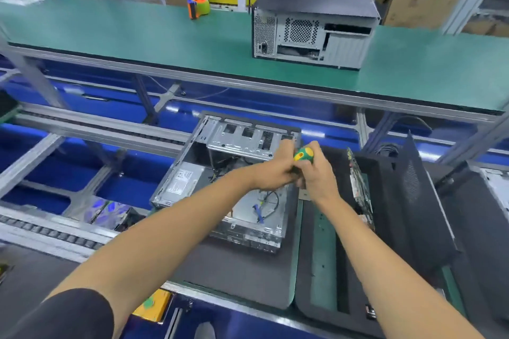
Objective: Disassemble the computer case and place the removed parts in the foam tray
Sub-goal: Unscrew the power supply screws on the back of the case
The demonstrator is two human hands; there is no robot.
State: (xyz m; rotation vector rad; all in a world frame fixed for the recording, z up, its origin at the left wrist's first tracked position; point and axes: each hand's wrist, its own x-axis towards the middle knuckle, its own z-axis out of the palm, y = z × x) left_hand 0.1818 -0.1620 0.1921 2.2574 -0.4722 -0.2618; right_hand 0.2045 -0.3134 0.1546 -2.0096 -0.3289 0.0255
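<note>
head view looks down on the open grey metal computer case (234,179), which lies on its side on a dark grey foam mat (242,270) at the near edge of the line, its open face up so the inside can be reached from above. both hands meet over the right rear corner of the case: the right hand (316,173) is wrapped round the green and yellow handle of a screwdriver (303,154), held roughly upright with the handle end up, and the left hand (271,173) is curled against it lower down, apparently gripping the shaft to steady the tip; the tip and whatever screw it meets are hidden behind the fingers, so i cannot tell what it is seated in. this 2-handed hold looks meant to keep the driver square while a fastener near the perforated drive cage (242,137) is worked. inside the case a silver power supply with a white label (181,181) sits at the left, loose black cables (271,201) and a small blue clip (257,209) lie on the bare floor panel, and the main board area looks already stripped. just to the right sits the black foam tray (399,215), with a circuit board (358,187) standing on edge in a slot, placed near so parts travel little. a second closed case (314,27) stands on the green shelf (110,33) behind, beside an orange and green tape dispenser (198,7).
</note>
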